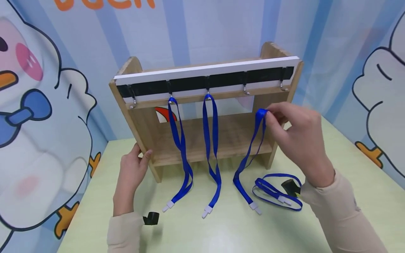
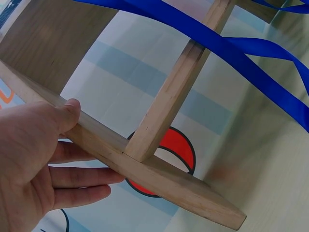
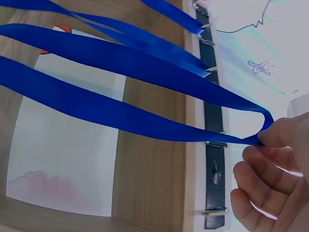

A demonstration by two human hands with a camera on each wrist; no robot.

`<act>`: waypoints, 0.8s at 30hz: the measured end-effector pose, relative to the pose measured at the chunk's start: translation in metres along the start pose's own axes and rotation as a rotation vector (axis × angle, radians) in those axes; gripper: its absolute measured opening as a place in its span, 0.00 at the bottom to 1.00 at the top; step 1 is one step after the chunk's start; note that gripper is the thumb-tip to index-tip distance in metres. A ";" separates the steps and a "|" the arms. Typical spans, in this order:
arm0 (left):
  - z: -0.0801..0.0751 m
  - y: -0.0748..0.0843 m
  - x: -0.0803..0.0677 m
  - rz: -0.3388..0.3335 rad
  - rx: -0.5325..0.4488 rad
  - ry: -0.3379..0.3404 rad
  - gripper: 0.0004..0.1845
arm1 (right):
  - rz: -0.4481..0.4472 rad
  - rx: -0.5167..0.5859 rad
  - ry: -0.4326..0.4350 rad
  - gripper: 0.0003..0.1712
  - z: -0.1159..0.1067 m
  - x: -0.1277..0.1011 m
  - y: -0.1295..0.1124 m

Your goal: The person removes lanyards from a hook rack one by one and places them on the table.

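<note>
My right hand (image 1: 300, 137) pinches the top of a blue lanyard's loop (image 3: 159, 130) between thumb and finger, in front of the rack's right part. The strap hangs down, its white clip (image 1: 255, 208) low near the table. Around the side panel of a wooden shelf (image 1: 202, 140), my left hand (image 2: 43, 159) holds on, thumb on one face and fingers on the other. Two more blue lanyards, one on the left (image 1: 181, 140) and one in the middle (image 1: 206, 133), hang from hooks on the shelf's black strip (image 1: 226, 80).
Another blue lanyard (image 1: 272, 189) lies coiled on the pale table (image 1: 190, 235), below my right hand. Hooks at the far left (image 1: 133, 103), right of middle (image 1: 246, 90) and far right (image 1: 282, 86) bear no lanyard. A cartoon-printed backdrop (image 1: 202, 28) stands behind.
</note>
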State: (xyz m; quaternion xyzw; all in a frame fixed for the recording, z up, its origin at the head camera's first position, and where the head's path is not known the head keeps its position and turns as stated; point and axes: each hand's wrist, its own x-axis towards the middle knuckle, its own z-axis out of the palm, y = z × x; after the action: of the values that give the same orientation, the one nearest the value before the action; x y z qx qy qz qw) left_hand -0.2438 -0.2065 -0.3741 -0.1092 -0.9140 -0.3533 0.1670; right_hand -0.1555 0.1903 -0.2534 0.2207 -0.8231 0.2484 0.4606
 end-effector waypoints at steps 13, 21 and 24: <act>-0.001 -0.003 -0.001 0.004 -0.003 0.008 0.24 | 0.090 0.057 0.074 0.07 -0.017 -0.040 -0.009; 0.000 -0.002 0.001 -0.031 -0.001 -0.006 0.25 | 0.110 0.075 0.063 0.06 -0.022 -0.053 -0.003; -0.001 -0.002 0.001 -0.043 -0.001 -0.009 0.26 | 0.114 0.064 0.018 0.07 -0.025 -0.053 -0.002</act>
State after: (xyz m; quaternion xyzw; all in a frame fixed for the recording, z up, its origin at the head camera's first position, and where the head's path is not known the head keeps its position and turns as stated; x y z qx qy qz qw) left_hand -0.2453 -0.2084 -0.3746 -0.0909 -0.9167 -0.3567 0.1553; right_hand -0.1125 0.2111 -0.2879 0.1859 -0.8217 0.3026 0.4457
